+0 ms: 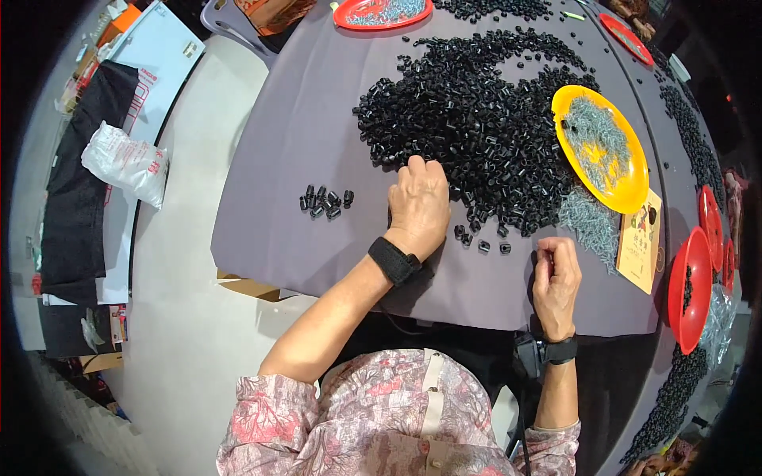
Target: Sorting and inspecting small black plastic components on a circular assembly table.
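Note:
A large heap of small black plastic pieces (468, 119) covers the middle of the grey-covered table (270, 159). My left hand (418, 198) is at the near edge of this heap, knuckles up and fingers curled down; whatever they grip is hidden. To its left lies a small separate group of black pieces (321, 202). Between my hands, several loose black pieces (484, 246) lie at the heap's front. My right hand (558, 274) is near the table's front edge, thumb and fingers drawn together. I cannot make out anything in them. Thin silvery screws (591, 226) are piled just beyond it.
A yellow plate (565, 119) with more screws sits right of the heap, beside a yellow booklet (637, 250). Red plates (687, 285) stand at the far right, and another red plate (343, 20) at the back. A white plastic sack (127, 163) lies at the left.

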A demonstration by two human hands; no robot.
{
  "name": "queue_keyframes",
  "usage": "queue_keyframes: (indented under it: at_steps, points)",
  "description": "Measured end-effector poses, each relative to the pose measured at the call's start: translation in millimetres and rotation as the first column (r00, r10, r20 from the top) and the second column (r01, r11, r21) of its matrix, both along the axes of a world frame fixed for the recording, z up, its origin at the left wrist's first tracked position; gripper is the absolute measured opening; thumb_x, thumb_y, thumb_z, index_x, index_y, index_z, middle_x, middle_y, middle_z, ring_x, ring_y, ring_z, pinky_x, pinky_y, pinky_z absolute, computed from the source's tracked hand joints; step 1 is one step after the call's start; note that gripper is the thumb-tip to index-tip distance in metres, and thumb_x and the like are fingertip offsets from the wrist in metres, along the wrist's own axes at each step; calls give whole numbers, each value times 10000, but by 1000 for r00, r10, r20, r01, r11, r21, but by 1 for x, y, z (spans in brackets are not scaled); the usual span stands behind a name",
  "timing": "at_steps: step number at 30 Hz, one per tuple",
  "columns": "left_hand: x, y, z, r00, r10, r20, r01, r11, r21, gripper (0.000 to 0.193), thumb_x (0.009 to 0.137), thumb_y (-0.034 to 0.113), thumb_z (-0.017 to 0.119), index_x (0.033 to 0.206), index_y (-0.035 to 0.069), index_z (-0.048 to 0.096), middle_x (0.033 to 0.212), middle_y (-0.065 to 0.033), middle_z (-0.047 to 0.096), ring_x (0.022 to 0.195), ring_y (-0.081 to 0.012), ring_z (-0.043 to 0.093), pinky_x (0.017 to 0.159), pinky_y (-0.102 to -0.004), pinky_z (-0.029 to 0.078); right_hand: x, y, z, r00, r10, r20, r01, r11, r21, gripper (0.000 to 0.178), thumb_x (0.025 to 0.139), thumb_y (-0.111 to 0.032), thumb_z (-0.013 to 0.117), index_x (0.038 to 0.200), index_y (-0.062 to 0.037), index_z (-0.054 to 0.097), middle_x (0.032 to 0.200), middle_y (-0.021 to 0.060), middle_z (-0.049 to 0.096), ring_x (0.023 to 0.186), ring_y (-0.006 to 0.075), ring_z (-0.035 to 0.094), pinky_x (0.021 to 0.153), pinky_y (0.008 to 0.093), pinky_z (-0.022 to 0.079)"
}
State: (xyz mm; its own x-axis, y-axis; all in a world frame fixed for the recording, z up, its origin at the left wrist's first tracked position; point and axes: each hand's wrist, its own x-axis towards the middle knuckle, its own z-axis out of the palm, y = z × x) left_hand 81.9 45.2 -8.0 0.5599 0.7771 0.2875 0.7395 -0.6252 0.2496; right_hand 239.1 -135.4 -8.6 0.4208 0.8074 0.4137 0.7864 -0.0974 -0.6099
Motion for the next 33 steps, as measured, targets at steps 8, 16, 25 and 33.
queue_keyframes:
  at_steps: [8,16,25,33]
  points:
    - [-24,5,20,899,-85,429,225,931,-288,52,857,14,576,909,13,570,854,-118,613,789,-225,626,656,-363,521,2,-6,2,986,-70,-153,66,997,-31,75,912,37,531,966,-1,565,853,56,571,724,158,564,656,278,459]
    - [-56,-38,32,558,547,624,746,-2,-666,139,958,102,612,1067,15,612,920,-58,657,715,-88,621,610,-227,540,-62,22,47,627,209,-750,-154,978,143,93,933,50,516,983,29,591,942,43,583,754,93,614,671,226,526]
    - [-64,-54,27,535,561,632,772,-19,-636,142,962,95,602,1068,2,616,883,-61,667,693,-89,619,598,-225,536,-79,28,37,593,302,-746,-227,952,205,114,901,90,536,982,32,590,942,49,608,793,106,646,709,232,529]
    - [-69,-60,25,630,466,621,643,136,-754,140,954,92,610,1043,-12,642,846,-35,660,660,-61,605,581,-211,531,-80,27,39,720,243,-650,-253,964,79,183,869,103,575,1034,22,573,884,58,631,773,107,644,698,238,522]
